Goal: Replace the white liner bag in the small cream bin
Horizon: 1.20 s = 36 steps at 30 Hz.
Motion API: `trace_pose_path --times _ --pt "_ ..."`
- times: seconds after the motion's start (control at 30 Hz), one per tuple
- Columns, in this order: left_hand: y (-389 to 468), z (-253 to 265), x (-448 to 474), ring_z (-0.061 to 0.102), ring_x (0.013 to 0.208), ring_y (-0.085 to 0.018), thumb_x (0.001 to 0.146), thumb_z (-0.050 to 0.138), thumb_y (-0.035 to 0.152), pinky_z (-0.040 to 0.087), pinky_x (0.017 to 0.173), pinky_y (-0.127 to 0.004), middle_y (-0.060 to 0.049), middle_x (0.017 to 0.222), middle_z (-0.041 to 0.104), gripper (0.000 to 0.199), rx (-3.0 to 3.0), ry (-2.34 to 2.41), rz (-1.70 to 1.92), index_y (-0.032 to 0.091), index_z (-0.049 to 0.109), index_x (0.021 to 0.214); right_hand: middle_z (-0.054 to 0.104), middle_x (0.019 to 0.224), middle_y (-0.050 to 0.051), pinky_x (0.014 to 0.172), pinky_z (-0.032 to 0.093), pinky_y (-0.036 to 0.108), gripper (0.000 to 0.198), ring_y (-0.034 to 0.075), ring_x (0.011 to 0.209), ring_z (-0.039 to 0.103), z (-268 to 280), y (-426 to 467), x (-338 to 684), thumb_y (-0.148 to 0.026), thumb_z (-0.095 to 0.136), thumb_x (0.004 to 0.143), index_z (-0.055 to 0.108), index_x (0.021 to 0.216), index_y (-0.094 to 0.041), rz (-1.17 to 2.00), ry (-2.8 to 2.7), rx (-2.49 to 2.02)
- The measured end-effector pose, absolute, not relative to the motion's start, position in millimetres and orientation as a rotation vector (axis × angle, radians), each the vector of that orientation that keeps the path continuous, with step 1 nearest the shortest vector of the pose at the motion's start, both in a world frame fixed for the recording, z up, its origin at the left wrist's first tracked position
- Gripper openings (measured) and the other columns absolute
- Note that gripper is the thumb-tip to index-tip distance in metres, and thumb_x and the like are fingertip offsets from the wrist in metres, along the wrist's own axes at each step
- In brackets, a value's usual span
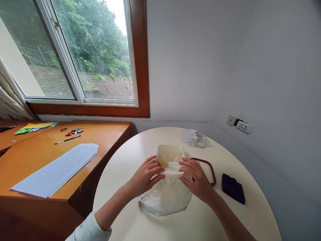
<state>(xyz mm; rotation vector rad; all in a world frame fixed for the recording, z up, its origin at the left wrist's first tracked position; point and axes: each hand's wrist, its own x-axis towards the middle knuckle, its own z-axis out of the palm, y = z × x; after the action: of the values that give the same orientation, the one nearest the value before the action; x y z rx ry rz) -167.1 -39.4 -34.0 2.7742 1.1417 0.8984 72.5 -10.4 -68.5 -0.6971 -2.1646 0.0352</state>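
A translucent white plastic bag (pixel 165 197) is draped over a pale container with a rounded rim (pixel 173 173), its loose part spread out toward me on the round table. My left hand (pixel 147 174) grips the near left of the rim, thumb below and fingers on top, with the bag's film between. At the near right of the rim, my right hand (pixel 194 175) pinches the bag in the same way. A brown rounded frame (pixel 212 167) lies just behind and right of my right hand, partly hidden by it. The container's lower body is covered by the bag.
On the cream round table (pixel 120 180) a crumpled clear plastic bag (pixel 195 138) lies at the back and a folded dark purple cloth (pixel 233 188) at the right. An orange desk (pixel 110 134) on the left holds papers (pixel 57 170), a pen (pixel 67 140) and keys (pixel 75 131).
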Motion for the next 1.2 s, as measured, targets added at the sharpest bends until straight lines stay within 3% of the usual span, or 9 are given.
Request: trace_pose_path --times 0.47,0.6,0.7,0.83,1.03,1.2 --pt "-50.8 -26.9 -164.4 0.06 0.079 -0.014 0.086 0.051 0.027 0.031 0.104 -0.042 -0.002 0.084 0.066 0.014 2.755 1.143 0.864 0.021 0.062 0.092 0.062 0.111 0.006 0.096 0.039 0.047 0.02 0.024 0.118 0.047 -73.0 -16.8 74.3 -0.014 0.054 0.078 0.054 0.096 -0.024 0.04 -2.167 -0.697" --pt "-56.2 -12.6 -161.1 0.06 0.082 -0.016 0.084 0.052 0.028 0.039 0.097 -0.039 -0.002 0.081 0.066 0.012 2.585 1.164 0.93 0.021 0.06 0.091 0.06 0.114 0.007 0.097 0.041 0.045 0.019 0.023 0.122 0.044 -70.7 -21.2 75.1 -0.013 0.052 0.08 0.054 0.096 -0.022 0.07 -2.17 -0.691" --pt "-52.1 -2.6 -157.4 0.059 0.09 -0.018 0.087 0.047 0.026 0.047 0.084 -0.033 -0.006 0.091 0.064 0.015 2.427 1.262 1.099 0.02 0.059 0.093 0.06 0.115 0.007 0.097 0.043 0.044 0.019 0.023 0.123 0.043 -68.8 -23.7 74.9 -0.012 0.051 0.08 0.055 0.095 -0.021 0.092 -2.16 -0.685" --pt "-28.8 3.7 -156.0 0.056 0.098 -0.019 0.087 0.045 0.029 0.046 0.086 -0.034 -0.008 0.11 0.055 0.025 2.255 1.518 1.218 0.021 0.053 0.109 0.061 0.115 0.007 0.098 0.043 0.042 0.019 0.022 0.124 0.042 -68.2 -25.9 74.2 -0.011 0.05 0.08 0.056 0.094 -0.021 0.108 -2.152 -0.678" --pt "9.3 7.4 -165.6 0.059 0.084 -0.019 0.082 0.044 0.041 0.048 0.072 -0.032 -0.011 0.11 0.052 0.048 2.178 1.792 0.739 0.019 0.04 0.125 0.059 0.119 0.007 0.1 0.04 0.043 0.021 0.022 0.126 0.039 -71.2 -30.7 76.6 -0.008 0.05 0.079 0.054 0.095 -0.021 0.119 -2.179 -0.68" --pt "15.8 20.1 -171.6 0.059 0.068 -0.018 0.081 0.042 0.045 0.043 0.061 -0.027 -0.005 0.079 0.063 0.04 2.187 1.769 0.396 0.019 0.057 0.108 0.058 0.119 0.007 0.1 0.04 0.044 0.023 0.022 0.127 0.038 -72.6 -35.0 78.8 -0.006 0.048 0.078 0.053 0.094 -0.022 0.124 -2.185 -0.671"
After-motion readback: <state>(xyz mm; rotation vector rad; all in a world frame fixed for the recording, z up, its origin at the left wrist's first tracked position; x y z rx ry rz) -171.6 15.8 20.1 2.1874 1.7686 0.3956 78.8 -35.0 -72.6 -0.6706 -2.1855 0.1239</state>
